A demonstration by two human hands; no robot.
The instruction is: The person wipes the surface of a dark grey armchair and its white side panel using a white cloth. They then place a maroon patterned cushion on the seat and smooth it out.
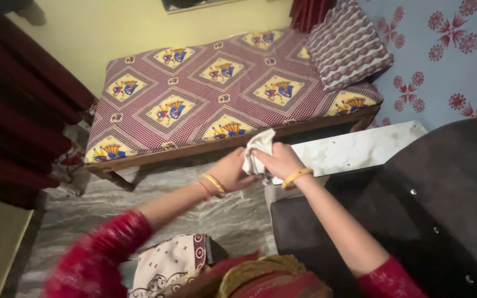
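A dark red curtain [17, 105] hangs in soft folds at the far left. Next comes a low bed [216, 94] with a wooden edge and a bumpy cover of yellow diamond shapes. Over the grey stone floor [227, 212], the left hand [230, 171] and the right hand [280, 161] meet, fingers closed around a small crumpled white cloth [257, 152] held between them. Each wrist has a shiny gold bangle. A flat white marble slab [354, 149] lies just beside the right hand. A dark fuzzy sofa [431, 209] sits at the right.
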